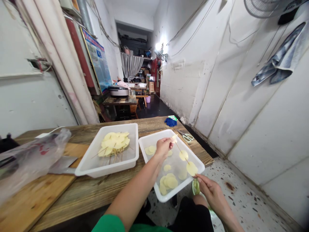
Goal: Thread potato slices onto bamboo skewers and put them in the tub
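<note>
My right hand (210, 189) pinches the lower end of a thin wooden skewer (178, 147). Two pale yellow round slices, which look like potato, are threaded on it: one slice (192, 168) near my fingers, another (183, 155) farther up. At the skewer's far end, my left hand (164, 146) is closed on a third potato slice (174, 139). Whether the tip has pierced that slice I cannot tell. Below both hands is a white plastic tray (161, 196) with loose slices (171, 181) lying in it, some overlapping.
Left of it stands a second white tray (83, 162) holding a pile of skewered slices (114, 143). Scissors (187, 137) and a blue bundle (171, 121) lie at the table's right. A cleaver (63, 166), a plastic bag (36, 164) and a wooden board (45, 196) occupy the left.
</note>
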A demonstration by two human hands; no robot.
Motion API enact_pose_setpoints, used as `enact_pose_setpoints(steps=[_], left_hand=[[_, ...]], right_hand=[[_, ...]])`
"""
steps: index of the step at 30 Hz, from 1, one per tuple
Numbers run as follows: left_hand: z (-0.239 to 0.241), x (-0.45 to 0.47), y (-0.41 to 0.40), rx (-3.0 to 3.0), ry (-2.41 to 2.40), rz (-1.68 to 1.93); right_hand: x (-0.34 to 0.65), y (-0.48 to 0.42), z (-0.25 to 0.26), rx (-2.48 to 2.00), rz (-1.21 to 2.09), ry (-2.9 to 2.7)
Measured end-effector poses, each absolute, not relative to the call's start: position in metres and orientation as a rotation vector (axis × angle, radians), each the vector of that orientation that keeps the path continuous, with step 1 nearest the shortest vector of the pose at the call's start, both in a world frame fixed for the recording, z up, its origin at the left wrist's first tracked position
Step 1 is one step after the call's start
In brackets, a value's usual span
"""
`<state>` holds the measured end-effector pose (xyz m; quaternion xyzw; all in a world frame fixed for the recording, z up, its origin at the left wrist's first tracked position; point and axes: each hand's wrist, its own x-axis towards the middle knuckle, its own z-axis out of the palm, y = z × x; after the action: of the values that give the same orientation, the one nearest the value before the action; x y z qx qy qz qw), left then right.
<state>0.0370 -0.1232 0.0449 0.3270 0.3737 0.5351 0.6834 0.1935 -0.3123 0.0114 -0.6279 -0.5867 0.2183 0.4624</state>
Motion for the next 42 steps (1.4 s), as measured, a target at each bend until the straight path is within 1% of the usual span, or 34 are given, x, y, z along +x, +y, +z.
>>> enact_pose_setpoints(steps=[8,15,17,42], left_hand=[[0.051,0.034,-0.124,0.553,0.719,1.068],[0.05,0.037,-0.126,0.668,0.801,1.272],[0.05,0.039,-0.127,0.684,0.808,1.281],[0.058,0.029,-0.124,0.421,0.67,0.893]], right_hand=[[0.2,-0.309,0.006,-1.535,0.613,-1.433],[0.196,-0.31,0.01,-1.546,0.537,-1.459],[0.194,-0.312,0.01,-1.551,0.512,-1.439],[0.203,-0.303,0.011,-1.545,0.404,-1.498]])
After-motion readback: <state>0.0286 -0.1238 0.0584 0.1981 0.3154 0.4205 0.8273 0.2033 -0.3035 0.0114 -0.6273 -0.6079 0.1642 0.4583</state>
